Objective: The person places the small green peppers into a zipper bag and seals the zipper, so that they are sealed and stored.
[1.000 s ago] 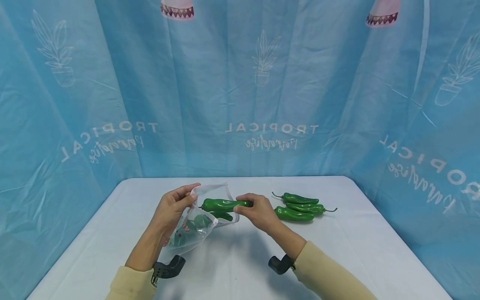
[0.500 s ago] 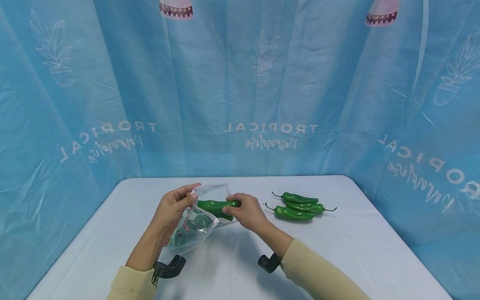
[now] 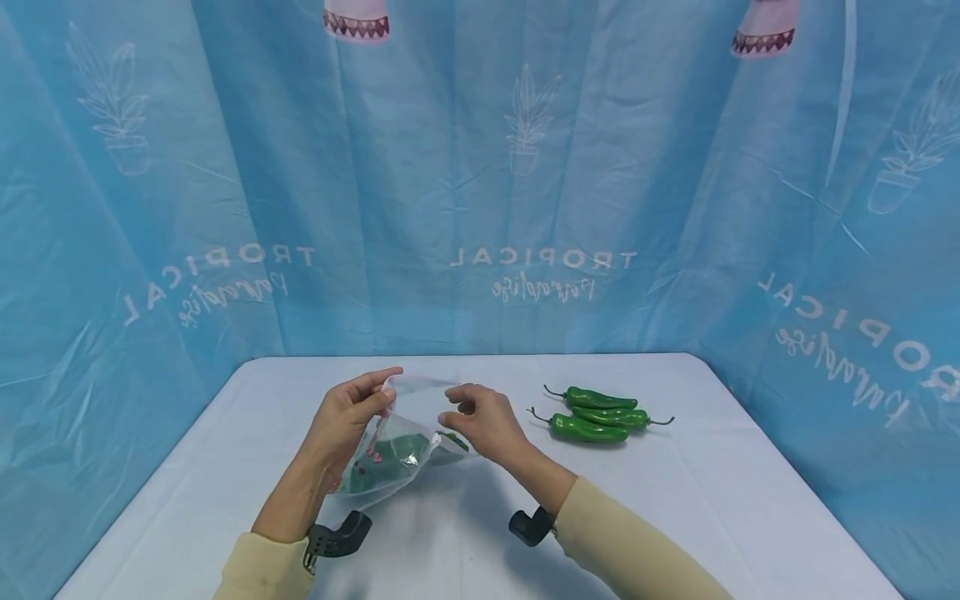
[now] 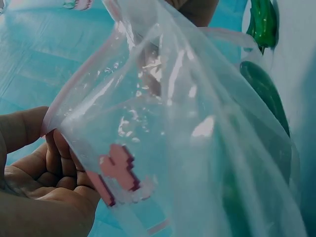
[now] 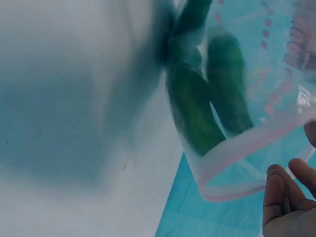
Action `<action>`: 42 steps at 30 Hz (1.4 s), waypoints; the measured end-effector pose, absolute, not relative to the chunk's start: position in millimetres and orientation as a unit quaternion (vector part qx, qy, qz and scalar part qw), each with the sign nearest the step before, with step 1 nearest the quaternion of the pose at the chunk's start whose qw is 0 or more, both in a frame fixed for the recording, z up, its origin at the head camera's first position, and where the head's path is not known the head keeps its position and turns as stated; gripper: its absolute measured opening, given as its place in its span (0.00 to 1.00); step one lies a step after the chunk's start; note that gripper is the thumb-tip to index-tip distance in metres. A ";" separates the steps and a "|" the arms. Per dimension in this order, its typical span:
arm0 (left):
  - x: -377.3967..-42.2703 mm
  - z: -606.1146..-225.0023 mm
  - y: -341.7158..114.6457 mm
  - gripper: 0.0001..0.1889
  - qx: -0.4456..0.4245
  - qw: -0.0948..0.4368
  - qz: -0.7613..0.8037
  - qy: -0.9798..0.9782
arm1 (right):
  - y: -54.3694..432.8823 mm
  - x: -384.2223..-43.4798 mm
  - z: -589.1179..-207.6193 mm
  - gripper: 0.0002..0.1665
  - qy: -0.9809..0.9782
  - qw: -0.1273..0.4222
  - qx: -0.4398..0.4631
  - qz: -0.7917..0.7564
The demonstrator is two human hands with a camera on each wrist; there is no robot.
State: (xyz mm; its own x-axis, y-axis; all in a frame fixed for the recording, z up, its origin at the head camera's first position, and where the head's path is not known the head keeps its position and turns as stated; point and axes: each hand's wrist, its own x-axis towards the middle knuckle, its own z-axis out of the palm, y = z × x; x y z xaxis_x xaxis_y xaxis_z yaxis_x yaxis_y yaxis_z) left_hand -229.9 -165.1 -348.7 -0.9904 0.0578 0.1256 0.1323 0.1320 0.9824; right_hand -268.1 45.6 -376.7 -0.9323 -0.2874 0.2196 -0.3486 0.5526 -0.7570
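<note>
My left hand (image 3: 347, 421) pinches the rim of a clear zip bag (image 4: 133, 118) with pink printing between thumb and fingers. The bag's mouth gapes toward the right. Inside it lie green peppers (image 5: 195, 116), seen through the plastic in the right wrist view; one pepper's tip (image 3: 453, 440) shows at the mouth in the head view. At that mouth is my right hand (image 3: 489, 423), fingers bent loosely and thumb apart, holding nothing. Whether it touches the plastic I cannot tell.
Three green peppers (image 3: 588, 427) lie together on the white table (image 3: 675, 517), to the right of my right hand. A blue printed curtain (image 3: 525, 317) hangs behind the table and along both sides.
My right hand has moved left to the bag and let go of a green pepper, which has slid inside. My left hand has kept its grip on the rim.
</note>
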 end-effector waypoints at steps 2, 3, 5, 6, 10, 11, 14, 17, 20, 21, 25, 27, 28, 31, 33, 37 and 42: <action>-230.3 -348.5 -165.2 0.22 -0.060 0.022 -0.653 -0.755 | 50.1 -265.2 -374.8 0.22 -0.877 0.042 0.181 0.444; -230.5 -348.2 -165.3 0.22 -0.058 0.019 -0.652 -0.756 | 52.8 -264.0 -374.3 0.22 -0.875 0.047 0.182 0.447; -230.8 -347.9 -165.5 0.22 -0.054 0.016 -0.649 -0.759 | 58.6 -261.9 -373.2 0.22 -0.871 0.055 0.182 0.453; -230.8 -347.9 -165.7 0.22 -0.052 0.015 -0.648 -0.760 | 61.8 -261.1 -373.2 0.22 -0.870 0.061 0.183 0.455; -230.1 -348.6 -166.2 0.24 -0.055 0.016 -0.649 -0.759 | 75.5 -260.3 -375.5 0.20 -0.866 0.076 0.179 0.461; -229.8 -349.0 -166.2 0.24 -0.055 0.015 -0.649 -0.758 | 79.1 -260.4 -376.6 0.19 -0.866 0.078 0.176 0.461; -229.5 -349.9 -166.3 0.24 -0.053 0.014 -0.652 -0.756 | 89.9 -262.2 -380.5 0.19 -0.867 0.078 0.163 0.465; -229.4 -350.1 -166.0 0.24 -0.051 0.014 -0.652 -0.756 | 101.9 -264.8 -385.2 0.20 -0.867 0.078 0.148 0.469; -229.5 -349.7 -165.7 0.24 -0.051 0.016 -0.650 -0.758 | 114.5 -267.7 -390.1 0.20 -0.868 0.080 0.133 0.471; -229.6 -349.5 -165.6 0.24 -0.051 0.017 -0.649 -0.759 | 118.6 -268.5 -391.7 0.20 -0.870 0.081 0.126 0.469; -229.9 -349.4 -165.8 0.24 -0.051 0.021 -0.649 -0.759 | 134.8 -271.1 -396.8 0.20 -0.878 0.081 0.106 0.459; -230.3 -349.5 -165.9 0.23 -0.051 0.022 -0.649 -0.759 | 143.3 -272.4 -398.5 0.20 -0.880 0.081 0.102 0.457; -230.5 -349.5 -166.2 0.23 -0.051 0.023 -0.649 -0.758 | 147.5 -273.3 -399.4 0.21 -0.879 0.079 0.100 0.459; -230.8 -349.2 -166.5 0.23 -0.055 0.027 -0.652 -0.755 | 160.4 -276.6 -402.3 0.22 -0.883 0.080 0.093 0.453; -230.8 -349.0 -166.6 0.23 -0.059 0.030 -0.654 -0.754 | 169.0 -279.5 -405.4 0.22 -0.887 0.084 0.085 0.445; -229.8 -348.4 -167.2 0.23 -0.058 0.030 -0.656 -0.752 | 185.3 -285.7 -414.0 0.23 -0.898 0.084 0.064 0.426; -229.1 -349.1 -168.3 0.24 -0.063 0.027 -0.658 -0.750 | 202.7 -291.5 -423.8 0.26 -0.905 0.074 0.042 0.417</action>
State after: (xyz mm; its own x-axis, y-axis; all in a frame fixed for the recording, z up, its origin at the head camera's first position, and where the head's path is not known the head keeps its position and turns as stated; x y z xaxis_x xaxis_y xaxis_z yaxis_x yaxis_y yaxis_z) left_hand -229.1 -168.3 -349.1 -0.9907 0.0576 0.1234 0.1298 0.1258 0.9835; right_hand -291.5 202.7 -423.8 -0.9856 -0.0149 0.1687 -0.1380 0.6483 -0.7488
